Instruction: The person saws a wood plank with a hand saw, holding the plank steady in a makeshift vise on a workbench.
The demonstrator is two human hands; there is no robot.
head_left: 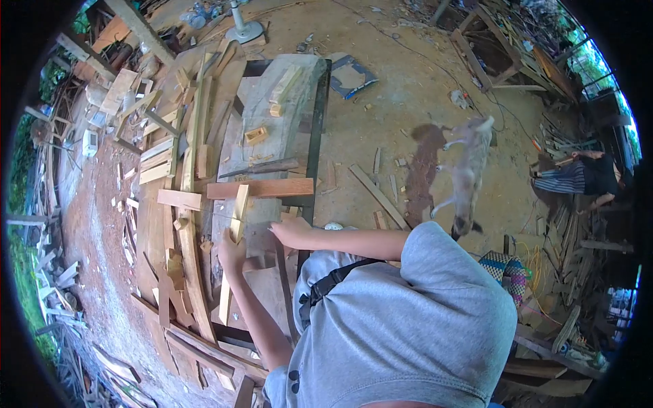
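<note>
My left hand (232, 251) is closed around a pale wooden strip (225, 300), which slants up between my fingers and meets a reddish-brown board (286, 187). Just to the right, my right hand (291, 232) is closed with its fingers curled in. A thin dark line runs leftward from its fingertips across the strip; whether it is a blade, wire or cord I cannot make out. A short light board (179, 199) lies left of the reddish one. Both hands are over a worn, dusty workbench (235, 160).
Long planks (192, 272) and a slatted wooden piece (158, 162) lie to the left. A small wooden block (256, 135) sits farther up the bench. On the dirt floor at right stand a dog (468, 170) and, farther off, another person (588, 173).
</note>
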